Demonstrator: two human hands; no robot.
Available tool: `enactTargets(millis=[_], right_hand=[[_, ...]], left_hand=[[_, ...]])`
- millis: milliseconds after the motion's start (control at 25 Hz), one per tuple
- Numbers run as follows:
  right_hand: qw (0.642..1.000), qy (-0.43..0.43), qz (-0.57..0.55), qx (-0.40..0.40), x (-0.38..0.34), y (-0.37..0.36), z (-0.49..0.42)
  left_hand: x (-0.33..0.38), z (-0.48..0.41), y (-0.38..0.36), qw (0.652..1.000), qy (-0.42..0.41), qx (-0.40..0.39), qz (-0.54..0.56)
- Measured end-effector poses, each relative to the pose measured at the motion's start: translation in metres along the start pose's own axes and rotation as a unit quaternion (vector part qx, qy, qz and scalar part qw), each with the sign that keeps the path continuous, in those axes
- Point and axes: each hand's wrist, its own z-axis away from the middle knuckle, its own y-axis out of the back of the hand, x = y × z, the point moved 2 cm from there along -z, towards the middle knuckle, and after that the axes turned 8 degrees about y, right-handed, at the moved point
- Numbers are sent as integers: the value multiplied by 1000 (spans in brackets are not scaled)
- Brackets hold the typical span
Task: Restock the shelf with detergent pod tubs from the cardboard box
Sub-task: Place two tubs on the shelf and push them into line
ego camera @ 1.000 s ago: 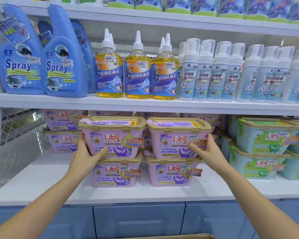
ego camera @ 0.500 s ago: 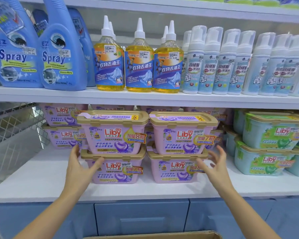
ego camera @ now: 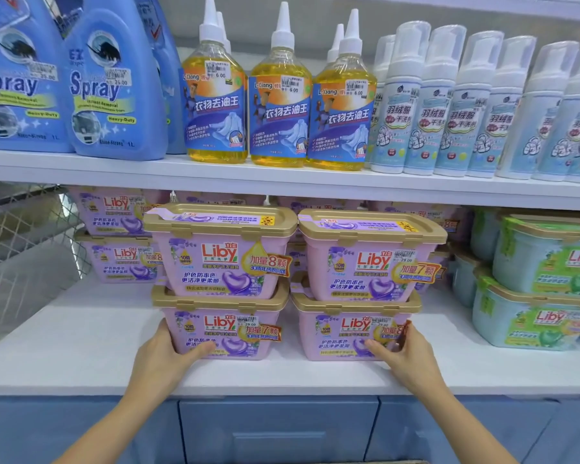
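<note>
Head view: my left hand point(ego camera: 161, 360) grips the bottom-left tub point(ego camera: 221, 333) at its outer front corner, thumb across the front, fingers round the side. My right hand point(ego camera: 406, 356) does the same on the bottom-right tub point(ego camera: 349, 333). So both sets of fingers are holding, not spread.

Both bottom tubs sit on the shelf point(ego camera: 81, 346) towards its front edge. The top-left tub point(ego camera: 221, 259) and top-right tub point(ego camera: 369, 262) are stacked on them, and the two stacks stand just beside each other.

Step, I reckon: these four are placed & I'm squaring up the stacks. Next move prob. wants an even nudge from both sides at once, low & slow. The top tubs only rest on the lids & could slide. Then back to the box for more.

Can't see my fingers past the tub sides, or how deep the rear tubs point(ego camera: 121, 256) go. The box isn't clearly in view, so no idea what's left in it. The green tubs point(ego camera: 533, 323) are cut off at the right.
</note>
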Motion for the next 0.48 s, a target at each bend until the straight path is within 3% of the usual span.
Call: enactTargets(millis=[480], right_hand=[[1000, -1, -20, -1, 12, 5, -24]], left_hand=[[17, -22, -19, 999, -31, 7, -32]])
